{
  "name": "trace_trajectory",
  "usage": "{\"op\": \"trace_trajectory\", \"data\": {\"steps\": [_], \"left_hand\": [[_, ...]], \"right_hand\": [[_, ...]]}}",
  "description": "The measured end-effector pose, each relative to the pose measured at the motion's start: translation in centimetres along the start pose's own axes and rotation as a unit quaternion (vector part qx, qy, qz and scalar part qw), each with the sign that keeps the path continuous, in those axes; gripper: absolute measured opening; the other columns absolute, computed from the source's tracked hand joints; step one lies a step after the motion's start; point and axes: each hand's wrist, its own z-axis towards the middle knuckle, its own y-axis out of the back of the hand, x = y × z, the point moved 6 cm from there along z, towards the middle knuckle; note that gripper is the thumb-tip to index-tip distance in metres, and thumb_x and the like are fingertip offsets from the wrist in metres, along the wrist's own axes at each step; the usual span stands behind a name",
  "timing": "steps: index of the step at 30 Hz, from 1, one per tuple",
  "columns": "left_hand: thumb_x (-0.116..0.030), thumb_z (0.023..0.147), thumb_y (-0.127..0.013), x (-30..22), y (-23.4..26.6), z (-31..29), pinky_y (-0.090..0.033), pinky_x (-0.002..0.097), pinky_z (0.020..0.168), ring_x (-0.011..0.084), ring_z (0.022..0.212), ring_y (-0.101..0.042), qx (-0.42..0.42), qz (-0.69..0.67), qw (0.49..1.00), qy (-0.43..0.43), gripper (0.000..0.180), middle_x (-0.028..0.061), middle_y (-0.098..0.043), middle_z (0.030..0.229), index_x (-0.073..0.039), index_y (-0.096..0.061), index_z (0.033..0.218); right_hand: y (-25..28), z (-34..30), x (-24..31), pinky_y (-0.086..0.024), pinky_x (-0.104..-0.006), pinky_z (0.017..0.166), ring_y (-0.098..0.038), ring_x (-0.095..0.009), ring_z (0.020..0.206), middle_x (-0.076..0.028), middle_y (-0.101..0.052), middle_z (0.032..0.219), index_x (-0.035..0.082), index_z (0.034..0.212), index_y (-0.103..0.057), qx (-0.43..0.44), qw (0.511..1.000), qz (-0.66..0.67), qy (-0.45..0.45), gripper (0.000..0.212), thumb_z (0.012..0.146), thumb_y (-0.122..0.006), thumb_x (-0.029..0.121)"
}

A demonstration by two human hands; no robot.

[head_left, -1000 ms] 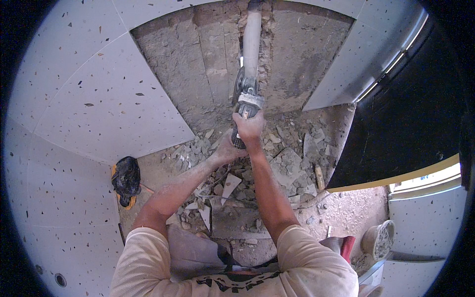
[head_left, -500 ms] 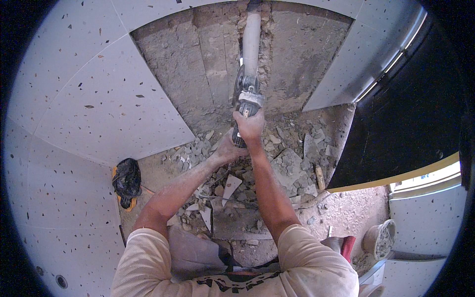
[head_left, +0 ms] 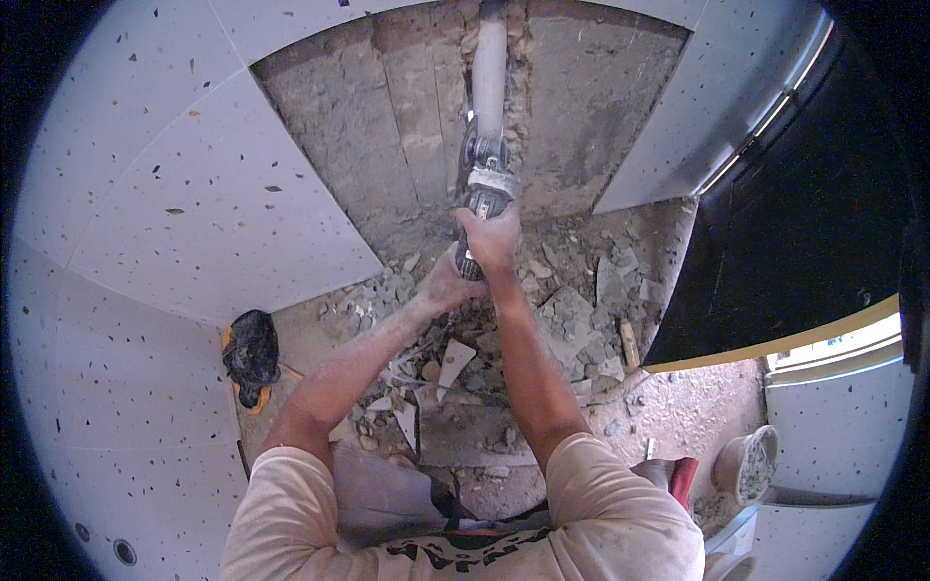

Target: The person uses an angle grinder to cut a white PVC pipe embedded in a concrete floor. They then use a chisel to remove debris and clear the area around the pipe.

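Both my hands grip a dusty angle grinder (head_left: 490, 184). Wrapped round its body, my right hand (head_left: 492, 237) sits nearer the head. My left hand (head_left: 448, 283) closes on the rear end, lower down; its fingers are partly hidden. The grinder's disc and guard lie against the left side of a pale grey pipe (head_left: 490, 77), which runs up a channel in the bare, rough wall (head_left: 581, 107). Whether the disc touches pipe or wall, I cannot tell. Dust coats my hands and forearms.
Broken rubble (head_left: 572, 329) and tile shards (head_left: 455, 366) cover the floor below. A black bag (head_left: 250, 351) lies at left by the speckled tiled wall (head_left: 194, 213). On the right are a large black panel (head_left: 775, 232), a wooden-handled tool (head_left: 629, 345) and a bucket (head_left: 746, 465).
The grinder and both hands stay in nearly the same place beside the pipe. The whole view has shifted very slightly.
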Motion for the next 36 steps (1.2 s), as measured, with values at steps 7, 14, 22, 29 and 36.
{"op": "trace_trajectory", "data": {"steps": [7, 14, 22, 29, 36], "left_hand": [[-0.02, 0.062, -0.089, -0.6, 0.6, 0.6, -0.049, 0.0348, 0.089, 0.0162, 0.101, -0.061, -0.036, 0.013, 0.999, -0.019, 0.071, 0.005, -0.065, 0.11, -0.005, -0.054, 0.121], [-0.022, 0.066, -0.088, -1.1, -0.5, 0.0, -0.049, 0.0354, 0.09, 0.0162, 0.102, -0.061, -0.03, 0.022, 0.999, -0.028, 0.068, 0.0055, -0.065, 0.112, -0.005, -0.054, 0.123], [-0.024, 0.067, -0.087, -4.0, -3.4, -0.6, -0.052, 0.0324, 0.075, 0.013, 0.089, -0.064, 0.02, 0.049, 0.999, -0.013, 0.066, 0.0072, -0.067, 0.1, -0.004, -0.054, 0.12], [-0.026, 0.069, -0.086, -4.2, -6.2, 0.2, -0.052, 0.0412, 0.073, 0.0292, 0.086, -0.066, -0.088, 0.167, 0.98, -0.066, 0.062, 0.013, -0.064, 0.095, -0.001, -0.047, 0.111], [-0.031, 0.074, -0.08, -3.4, -9.3, 1.5, -0.051, 0.0455, 0.075, 0.0341, 0.087, -0.066, -0.151, 0.116, 0.978, -0.083, 0.067, 0.0177, -0.063, 0.094, -0.001, -0.037, 0.114]], "right_hand": [[0.5, -0.5, 3.2, -0.052, -0.0419, 0.079, -0.067, -0.031, 0.085, -0.019, -0.067, 0.094, -0.004, 0.108, -0.057, -0.009, 1.0, -0.015, 0.023, 0.058, 0.062, -0.081, 0.021], [1.2, -0.3, 2.7, -0.052, -0.0422, 0.074, -0.066, -0.029, 0.079, -0.017, -0.067, 0.089, -0.003, 0.104, -0.059, -0.012, 0.997, 0.037, 0.067, 0.052, 0.061, -0.079, 0.018], [4.0, -0.5, 0.9, -0.052, -0.0333, 0.063, -0.062, -0.016, 0.067, -0.006, -0.066, 0.083, 0.0, 0.101, -0.059, -0.008, 0.996, 0.056, 0.066, 0.042, 0.066, -0.081, 0.012], [6.7, 2.4, -2.5, -0.051, -0.0328, 0.063, -0.061, -0.015, 0.066, -0.004, -0.066, 0.079, 0.002, 0.094, -0.061, 0.042, 0.991, 0.121, 0.032, 0.036, 0.066, -0.081, 0.013], [7.7, 4.5, -0.2, -0.051, -0.0341, 0.066, -0.062, -0.017, 0.068, -0.007, -0.067, 0.081, 0.001, 0.092, -0.063, 0.088, 0.996, 0.018, -0.012, 0.036, 0.065, -0.081, 0.019]]}}
